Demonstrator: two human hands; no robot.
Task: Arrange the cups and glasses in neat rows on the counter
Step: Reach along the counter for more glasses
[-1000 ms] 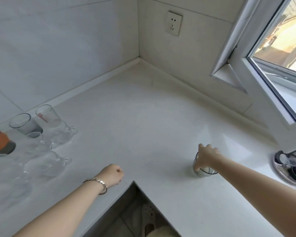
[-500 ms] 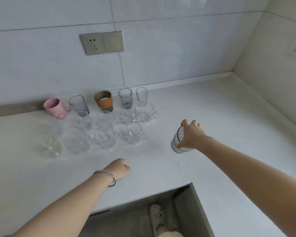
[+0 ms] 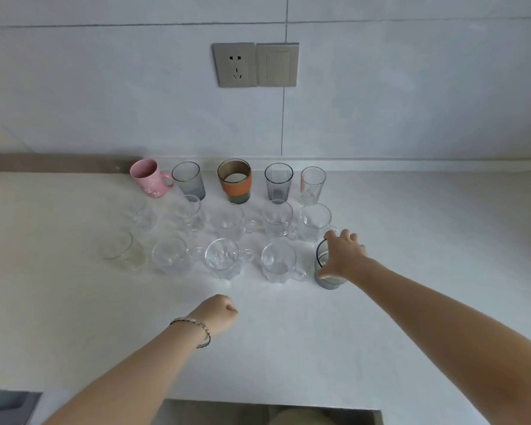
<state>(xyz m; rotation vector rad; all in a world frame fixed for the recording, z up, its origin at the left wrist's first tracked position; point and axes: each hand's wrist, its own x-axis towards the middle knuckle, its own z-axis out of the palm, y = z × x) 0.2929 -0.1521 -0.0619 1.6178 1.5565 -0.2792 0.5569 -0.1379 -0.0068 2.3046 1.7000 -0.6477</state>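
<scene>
Cups and glasses stand in three rows on the white counter [image 3: 288, 348]. The back row holds a pink mug [image 3: 149, 178], a grey glass [image 3: 189, 180], an orange-banded cup [image 3: 235, 180], a ribbed grey glass [image 3: 278, 182] and a clear glass [image 3: 312, 185]. Clear handled glasses fill the middle row [image 3: 276, 222] and the front row [image 3: 221, 260]. My right hand [image 3: 341, 257] grips a dark-rimmed grey glass [image 3: 322, 265] from above at the right end of the front row, its base at the counter. My left hand [image 3: 219, 312] rests as a fist in front of the rows.
A grey socket and switch plate [image 3: 255, 65] sit on the tiled wall behind the rows. The counter's front edge [image 3: 258, 401] runs along the bottom, with a dark sink corner [image 3: 6, 406] at the lower left. A wooden strip [image 3: 59, 162] lines the back left.
My right hand carried the grey glass from the counter's right side over to the right end of the front row. My view swung left to face the rows. The left fist stayed put.
</scene>
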